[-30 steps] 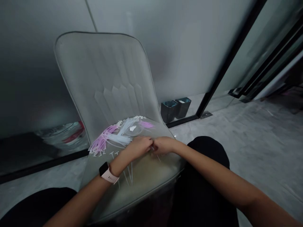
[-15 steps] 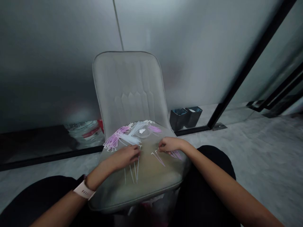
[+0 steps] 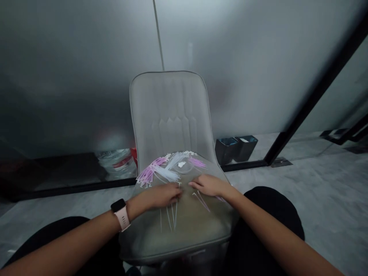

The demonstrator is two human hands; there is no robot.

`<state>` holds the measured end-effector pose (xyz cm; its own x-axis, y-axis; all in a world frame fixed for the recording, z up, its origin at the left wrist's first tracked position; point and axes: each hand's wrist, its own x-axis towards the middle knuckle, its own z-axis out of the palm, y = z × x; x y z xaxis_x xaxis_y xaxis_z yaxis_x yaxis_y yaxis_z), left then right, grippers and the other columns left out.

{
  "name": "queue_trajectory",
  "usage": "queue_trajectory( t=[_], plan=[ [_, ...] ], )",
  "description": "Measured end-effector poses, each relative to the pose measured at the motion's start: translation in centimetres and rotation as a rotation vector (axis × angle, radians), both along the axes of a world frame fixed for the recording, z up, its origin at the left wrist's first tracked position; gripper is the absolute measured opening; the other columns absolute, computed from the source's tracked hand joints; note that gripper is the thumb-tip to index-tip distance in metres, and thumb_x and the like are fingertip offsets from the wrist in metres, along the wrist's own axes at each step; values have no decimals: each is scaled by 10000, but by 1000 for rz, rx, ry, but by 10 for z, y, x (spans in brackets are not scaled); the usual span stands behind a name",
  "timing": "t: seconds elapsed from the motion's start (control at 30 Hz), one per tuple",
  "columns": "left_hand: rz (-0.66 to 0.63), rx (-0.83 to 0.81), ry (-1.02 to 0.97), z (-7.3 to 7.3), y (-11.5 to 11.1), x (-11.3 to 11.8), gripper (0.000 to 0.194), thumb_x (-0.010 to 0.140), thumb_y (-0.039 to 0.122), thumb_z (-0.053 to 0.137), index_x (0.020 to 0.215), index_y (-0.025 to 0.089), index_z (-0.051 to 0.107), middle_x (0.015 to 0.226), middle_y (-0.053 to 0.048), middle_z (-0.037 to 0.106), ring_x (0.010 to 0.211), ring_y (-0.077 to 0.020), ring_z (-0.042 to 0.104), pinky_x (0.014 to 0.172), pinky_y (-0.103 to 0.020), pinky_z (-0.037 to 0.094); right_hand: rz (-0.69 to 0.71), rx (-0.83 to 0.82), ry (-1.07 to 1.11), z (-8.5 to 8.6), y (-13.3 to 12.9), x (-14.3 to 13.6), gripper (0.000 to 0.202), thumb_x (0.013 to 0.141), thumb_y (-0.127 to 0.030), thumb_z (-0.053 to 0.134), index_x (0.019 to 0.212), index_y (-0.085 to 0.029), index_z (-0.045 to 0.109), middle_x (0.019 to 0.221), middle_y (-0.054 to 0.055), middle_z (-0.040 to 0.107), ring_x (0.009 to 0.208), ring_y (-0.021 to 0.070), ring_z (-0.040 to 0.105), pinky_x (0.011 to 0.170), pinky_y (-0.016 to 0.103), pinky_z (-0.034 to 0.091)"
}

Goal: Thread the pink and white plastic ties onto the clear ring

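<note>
A grey padded chair (image 3: 172,99) faces me, and thin plastic sticks lie across its seat. My left hand (image 3: 170,193), fingers curled and blurred, is over the top ends of several white sticks (image 3: 169,219); whether it grips one is unclear. My right hand (image 3: 205,184) hovers just above two pinkish sticks (image 3: 203,202), its fingertips close together, with nothing I can make out in them. More purple sticks (image 3: 220,199) show partly beneath that hand. Farther back lie a pink-purple bundle (image 3: 149,172), a pale bluish-white bundle (image 3: 166,173) and a smaller purple bundle (image 3: 198,163).
A white scrap (image 3: 181,164) rests on the back of the seat, near small white pieces (image 3: 188,153). Two dark bins (image 3: 236,148) appear right of the chair, clear plastic with red (image 3: 117,163) to its left. My knees flank the seat.
The view has shifted, so the chair appears farther right and lower. My right hand has moved left over the seat, toward my left hand, which stays at the white sticks.
</note>
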<state>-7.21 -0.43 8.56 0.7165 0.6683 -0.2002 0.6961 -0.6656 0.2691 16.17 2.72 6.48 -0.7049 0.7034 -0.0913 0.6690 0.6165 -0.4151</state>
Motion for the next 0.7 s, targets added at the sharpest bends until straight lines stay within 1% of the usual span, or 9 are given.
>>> queue_trajectory(
  t=[0.07, 0.13, 0.17, 0.23, 0.3, 0.37, 0.5, 0.6, 0.7],
  plan=[
    [-6, -61, -7, -13, 4, 0, 126, 872, 165, 527, 880, 205, 646, 905, -15, 680, 802, -154, 629, 734, -232, 464, 4, 14, -25, -2, -1, -3, 595, 1007, -510, 276, 882, -132, 719, 849, 125, 727, 744, 213, 616, 664, 291, 368],
    [28, -81, -9, -23, 6, -1, 158, 900, 183, 481, 891, 197, 638, 887, -25, 680, 784, -157, 627, 723, -243, 465, 14, 25, -51, -3, -2, -5, 611, 1012, -504, 254, 890, -129, 720, 843, 136, 733, 745, 231, 635, 656, 302, 370],
    [56, -81, -7, -29, 7, 0, 151, 902, 210, 484, 894, 192, 634, 883, -35, 681, 775, -166, 628, 715, -256, 466, 21, 29, -61, -3, -3, -5, 597, 1014, -490, 259, 897, -129, 720, 847, 141, 737, 747, 239, 643, 651, 305, 369],
    [122, -58, -8, -38, 8, 2, 147, 890, 280, 520, 920, 176, 621, 937, -74, 684, 822, -203, 633, 737, -295, 469, 32, 33, -71, -3, -4, -5, 546, 1015, -455, 290, 909, -133, 718, 864, 146, 744, 761, 250, 656, 645, 309, 365],
    [177, -37, -9, -45, 10, 6, 157, 901, 275, 490, 942, 173, 602, 969, -94, 691, 859, -222, 639, 749, -314, 468, 38, 41, -79, 0, -6, -2, 502, 1013, -430, 315, 913, -140, 712, 871, 143, 748, 770, 249, 665, 639, 305, 360],
    [214, -28, -14, -50, 13, 9, 164, 905, 203, 432, 980, 178, 576, 979, -89, 698, 864, -211, 644, 735, -304, 468, 38, 52, -85, 4, -8, 2, 479, 1014, -416, 318, 921, -149, 704, 871, 132, 749, 771, 240, 669, 631, 297, 354],
    [253, -9, 7, -53, 16, 15, 215, 861, 134, 449, 1040, 191, 553, 965, -63, 712, 838, -203, 658, 692, -289, 467, -31, 57, -98, 15, -12, 14, 442, 1014, -409, 329, 913, -162, 681, 872, 108, 743, 769, 218, 664, 632, 280, 362],
    [299, 65, 53, -55, 8, 24, 263, 883, 121, 444, 1113, 174, 562, 1008, -113, 709, 890, -247, 663, 719, -342, 481, -89, 63, -135, 25, -19, 22, 448, 1025, -371, 296, 916, -154, 672, 867, 111, 735, 751, 206, 658, 625, 270, 371],
    [373, 161, 111, -59, -6, 40, 296, 931, 112, 431, 1183, 166, 577, 1078, -143, 687, 988, -276, 647, 790, -401, 505, -80, 64, -200, 41, -31, 25, 421, 1008, -352, 338, 906, -150, 692, 861, 127, 738, 743, 220, 659, 602, 276, 361]
  ],
)
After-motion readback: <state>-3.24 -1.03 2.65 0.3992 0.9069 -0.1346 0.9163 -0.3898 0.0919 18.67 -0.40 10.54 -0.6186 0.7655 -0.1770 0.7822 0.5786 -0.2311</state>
